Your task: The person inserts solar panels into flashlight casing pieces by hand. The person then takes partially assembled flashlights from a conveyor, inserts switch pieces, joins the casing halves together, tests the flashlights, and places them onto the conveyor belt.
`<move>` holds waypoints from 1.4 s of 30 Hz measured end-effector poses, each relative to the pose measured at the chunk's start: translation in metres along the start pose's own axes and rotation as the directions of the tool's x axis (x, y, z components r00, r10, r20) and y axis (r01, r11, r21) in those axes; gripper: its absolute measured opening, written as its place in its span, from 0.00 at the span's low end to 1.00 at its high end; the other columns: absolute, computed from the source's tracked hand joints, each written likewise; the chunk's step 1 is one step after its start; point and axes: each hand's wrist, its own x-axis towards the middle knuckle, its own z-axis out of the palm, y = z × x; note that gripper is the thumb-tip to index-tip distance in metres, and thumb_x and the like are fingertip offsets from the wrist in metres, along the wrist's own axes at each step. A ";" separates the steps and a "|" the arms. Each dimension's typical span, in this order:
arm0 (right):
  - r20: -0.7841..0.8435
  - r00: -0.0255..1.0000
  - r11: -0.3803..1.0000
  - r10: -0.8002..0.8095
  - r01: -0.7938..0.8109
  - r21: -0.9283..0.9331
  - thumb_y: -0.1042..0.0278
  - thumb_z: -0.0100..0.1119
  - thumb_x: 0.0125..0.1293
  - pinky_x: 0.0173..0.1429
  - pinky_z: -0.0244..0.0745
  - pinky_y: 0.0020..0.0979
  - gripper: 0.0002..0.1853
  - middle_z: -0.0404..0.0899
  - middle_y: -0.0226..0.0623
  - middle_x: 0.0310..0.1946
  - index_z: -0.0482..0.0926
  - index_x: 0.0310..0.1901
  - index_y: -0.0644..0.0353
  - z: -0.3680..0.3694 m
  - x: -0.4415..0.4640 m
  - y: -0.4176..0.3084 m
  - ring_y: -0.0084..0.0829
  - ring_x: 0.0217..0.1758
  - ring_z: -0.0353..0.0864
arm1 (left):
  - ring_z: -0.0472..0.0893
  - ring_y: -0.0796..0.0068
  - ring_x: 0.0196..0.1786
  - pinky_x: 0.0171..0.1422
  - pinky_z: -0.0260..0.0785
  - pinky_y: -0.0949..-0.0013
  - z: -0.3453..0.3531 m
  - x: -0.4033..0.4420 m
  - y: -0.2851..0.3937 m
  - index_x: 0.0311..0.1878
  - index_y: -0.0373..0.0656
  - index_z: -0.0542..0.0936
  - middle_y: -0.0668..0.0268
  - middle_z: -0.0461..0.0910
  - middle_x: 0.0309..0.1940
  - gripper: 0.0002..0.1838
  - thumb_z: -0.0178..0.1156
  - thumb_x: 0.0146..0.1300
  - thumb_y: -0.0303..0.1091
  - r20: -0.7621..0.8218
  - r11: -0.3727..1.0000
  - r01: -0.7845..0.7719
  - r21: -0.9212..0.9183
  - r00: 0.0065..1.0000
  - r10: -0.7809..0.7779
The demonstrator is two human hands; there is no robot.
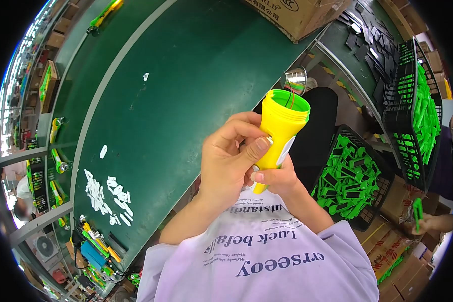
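A yellow flashlight body (276, 128) is held tilted above my lap, its wide threaded mouth with a green inside facing up. My right hand (279, 177) is closed round its lower part. My left hand (236, 143) pinches a small white plastic piece (270, 140) against the side of the body, the thumb pressing there; the piece is mostly hidden by fingers. Red and black wires (291, 98) come out of the mouth towards a shiny silver reflector cup (296, 80) just beyond it. A white patch (286, 150) shows on the body's right side.
The green table (186, 85) carries a pile of small white pieces (96, 194) and a cardboard box (299, 17). Tools (98, 241) lie at its near left corner. Black crates of green parts (348, 176) stand at right. Another person's hand (430, 223) holds a green part.
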 end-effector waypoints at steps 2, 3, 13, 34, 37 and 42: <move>0.027 1.000 1.000 -0.007 0.008 -0.028 0.76 0.67 0.47 0.36 0.76 0.26 0.33 0.75 0.32 0.39 0.67 0.58 0.61 -0.002 -0.002 0.001 0.23 0.33 0.79 | 0.77 0.73 0.52 0.55 0.72 0.71 -0.002 0.001 -0.002 0.58 0.35 0.75 0.58 0.77 0.55 0.20 0.66 0.65 0.28 0.020 0.998 0.032 -0.054 0.999 -0.031; 0.029 1.000 1.000 -0.006 0.007 -0.029 0.76 0.67 0.47 0.36 0.76 0.26 0.33 0.75 0.32 0.39 0.67 0.58 0.61 -0.001 -0.002 0.001 0.23 0.33 0.79 | 0.77 0.73 0.52 0.55 0.72 0.71 0.001 0.002 0.000 0.58 0.35 0.75 0.58 0.77 0.55 0.20 0.66 0.65 0.28 0.019 0.998 0.031 -0.055 0.999 -0.030; -0.186 0.982 0.881 -0.031 -0.061 -0.469 0.80 0.64 0.49 0.39 0.73 0.25 0.18 0.76 0.28 0.31 0.75 0.44 0.62 0.008 0.001 0.000 0.20 0.33 0.77 | 0.79 0.74 0.54 0.60 0.71 0.71 -0.017 0.009 0.005 0.63 0.35 0.71 0.61 0.79 0.53 0.21 0.51 0.75 0.40 0.146 0.956 0.269 0.119 0.947 -0.285; -0.239 0.966 0.929 0.094 -0.171 -0.328 0.81 0.60 0.49 0.25 0.71 0.26 0.15 0.74 0.31 0.23 0.74 0.41 0.64 0.017 0.000 0.003 0.23 0.20 0.75 | 0.81 0.74 0.47 0.49 0.75 0.72 -0.027 0.005 -0.003 0.60 0.36 0.73 0.61 0.81 0.50 0.24 0.59 0.71 0.45 0.095 0.961 0.278 0.009 0.956 -0.278; -0.244 0.965 0.934 0.090 -0.167 -0.317 0.82 0.59 0.50 0.24 0.70 0.26 0.14 0.74 0.31 0.22 0.73 0.41 0.65 0.019 0.001 0.004 0.23 0.19 0.74 | 0.81 0.76 0.37 0.36 0.73 0.73 -0.029 0.006 -0.004 0.62 0.37 0.72 0.61 0.81 0.45 0.22 0.55 0.73 0.42 0.087 0.951 0.308 -0.001 0.948 -0.307; -0.231 0.951 0.948 0.205 -0.252 -0.196 0.82 0.58 0.50 0.23 0.69 0.27 0.13 0.73 0.32 0.21 0.72 0.39 0.65 0.019 0.000 0.001 0.24 0.18 0.74 | 0.81 0.76 0.45 0.46 0.73 0.74 -0.029 0.002 -0.001 0.59 0.37 0.73 0.63 0.81 0.47 0.23 0.57 0.72 0.46 0.062 0.966 0.239 0.101 0.967 -0.246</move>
